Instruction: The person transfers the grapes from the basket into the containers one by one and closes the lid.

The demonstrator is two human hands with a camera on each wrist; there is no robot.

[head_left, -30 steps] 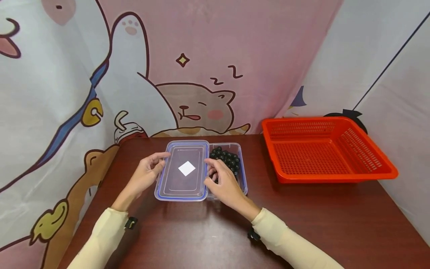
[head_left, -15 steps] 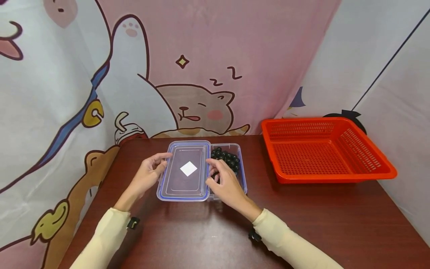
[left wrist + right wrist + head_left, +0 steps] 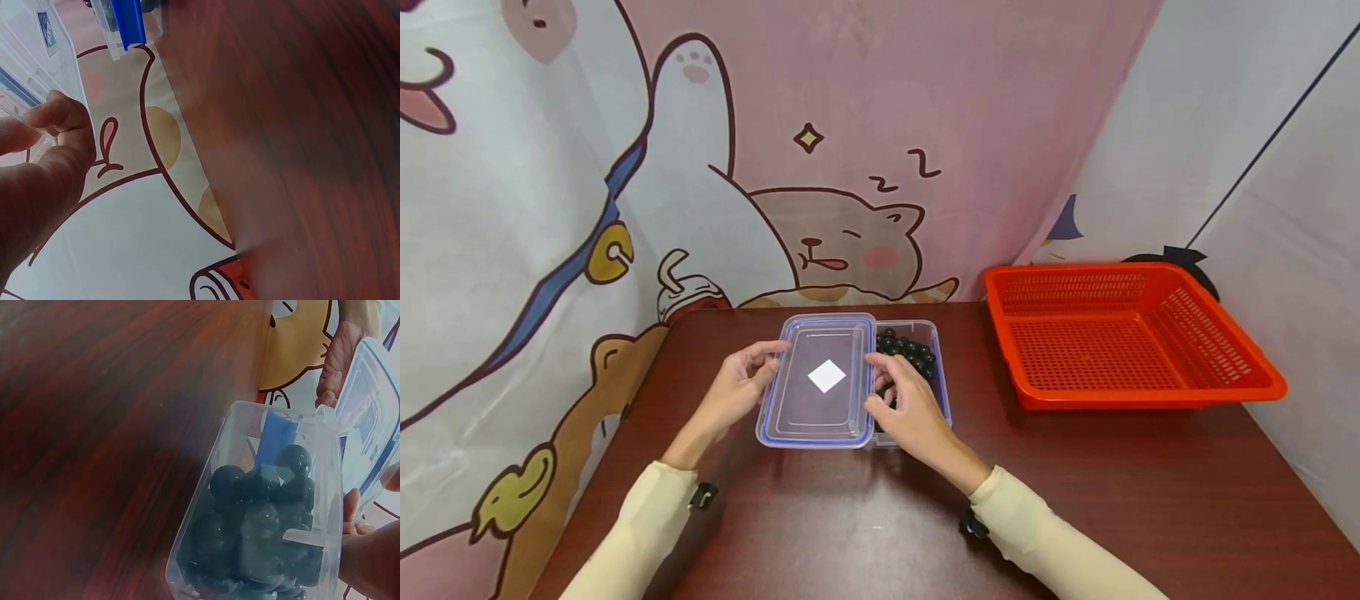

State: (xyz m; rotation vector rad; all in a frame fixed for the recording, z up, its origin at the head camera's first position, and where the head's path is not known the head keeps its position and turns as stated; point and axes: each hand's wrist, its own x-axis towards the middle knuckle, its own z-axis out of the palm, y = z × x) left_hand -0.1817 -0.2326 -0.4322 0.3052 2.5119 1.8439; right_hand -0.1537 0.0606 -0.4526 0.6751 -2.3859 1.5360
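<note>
**Both hands hold a clear lid over a box of dark balls**

The left hand point(image 3: 737, 392) pinches the left long edge of the clear lid point(image 3: 820, 379), thumb and fingertips curled on its blue-trimmed rim; the left wrist view shows the same pinch from below. The right hand point(image 3: 906, 408) has its grip on the opposite long edge, fingers curled on the rim, with some of them hanging over the open part of the box. Held from both sides like this, the lid stays level and can be steered sideways without tipping.

The lid sits offset to the left, covering part of the clear box point(image 3: 938, 367) and leaving its right part open, where the black balls point(image 3: 910, 354) show. The right wrist view shows the balls piled against the near wall. The box rests on the dark wooden worktop point(image 3: 1075, 500). An orange basket point(image 3: 1150, 392) stands well apart to the right, beside the cartoon curtain point(image 3: 625, 167).
</note>
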